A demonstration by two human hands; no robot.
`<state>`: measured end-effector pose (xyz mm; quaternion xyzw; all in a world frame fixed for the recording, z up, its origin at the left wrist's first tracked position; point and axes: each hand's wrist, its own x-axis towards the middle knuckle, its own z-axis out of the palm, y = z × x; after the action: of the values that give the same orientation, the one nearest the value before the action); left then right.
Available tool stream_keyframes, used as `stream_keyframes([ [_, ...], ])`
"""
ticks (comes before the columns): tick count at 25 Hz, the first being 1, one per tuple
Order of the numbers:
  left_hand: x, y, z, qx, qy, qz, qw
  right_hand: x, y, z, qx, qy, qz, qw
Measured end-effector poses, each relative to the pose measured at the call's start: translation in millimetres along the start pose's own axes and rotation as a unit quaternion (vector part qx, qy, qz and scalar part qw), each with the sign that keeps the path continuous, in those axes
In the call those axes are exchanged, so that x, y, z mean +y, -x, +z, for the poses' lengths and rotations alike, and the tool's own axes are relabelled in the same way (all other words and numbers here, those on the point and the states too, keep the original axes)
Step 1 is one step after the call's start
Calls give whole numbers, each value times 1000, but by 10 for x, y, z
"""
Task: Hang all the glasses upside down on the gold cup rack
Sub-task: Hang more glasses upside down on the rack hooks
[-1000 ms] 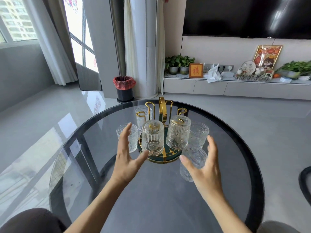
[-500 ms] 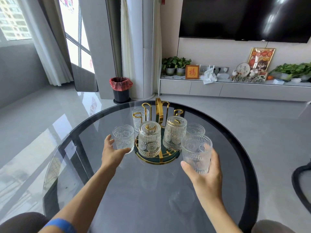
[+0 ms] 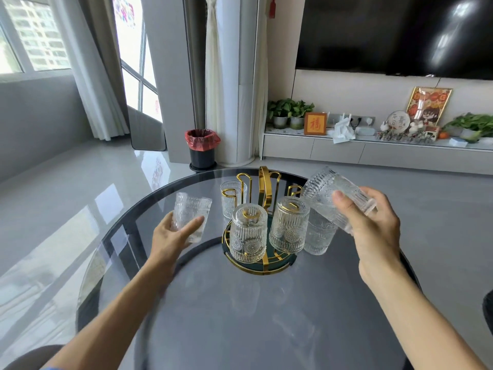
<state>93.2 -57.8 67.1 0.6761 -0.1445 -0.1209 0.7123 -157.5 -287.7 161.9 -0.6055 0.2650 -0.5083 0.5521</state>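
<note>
**Two glasses lifted over the rack**

Round dark glass desk in a living room, gold cup rack at its middle. Two glasses hung upside down on front pegs. Left hand closed around a glass. Right hand gripping a tilted glass above the rack.

Single view only, head-worn, wide-angle. It looked forward and down from above the near edge of the round glass bench, both forearms entering from the bottom corners. Gold cup rack sat mid-frame, within arm's reach. Lens faced the far wall: television at top right, low cabinet beneath it, window at left. Straight lines bowed toward the edges. No second view to compare.
</note>
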Motion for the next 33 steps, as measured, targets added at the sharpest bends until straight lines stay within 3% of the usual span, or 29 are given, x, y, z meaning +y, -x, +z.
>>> stream_keyframes([
  [3,425,-30,-105,-38,22,26,999,16,-48,89,40,-15,39,998],
  [6,818,-63,-92,-21,2,44,999,33,-76,143,49,-36,75,995],
  [10,1132,-29,29,29,-110,110,987,67,-48,164,52,-33,71,996],
  [15,1142,8,276,21,-228,193,954,122,-13,122,58,-23,72,995],
  [20,1098,-135,548,-35,-373,236,897,79,-58,82,52,-6,62,997],
  [26,928,-214,651,-138,-472,284,823,63,-144,96,36,42,48,997],
  [30,849,-238,627,-167,-454,279,829,-22,-251,212,27,64,6,998],
  [33,858,-246,574,-194,-455,292,819,-156,-432,335,32,141,-64,987],
])
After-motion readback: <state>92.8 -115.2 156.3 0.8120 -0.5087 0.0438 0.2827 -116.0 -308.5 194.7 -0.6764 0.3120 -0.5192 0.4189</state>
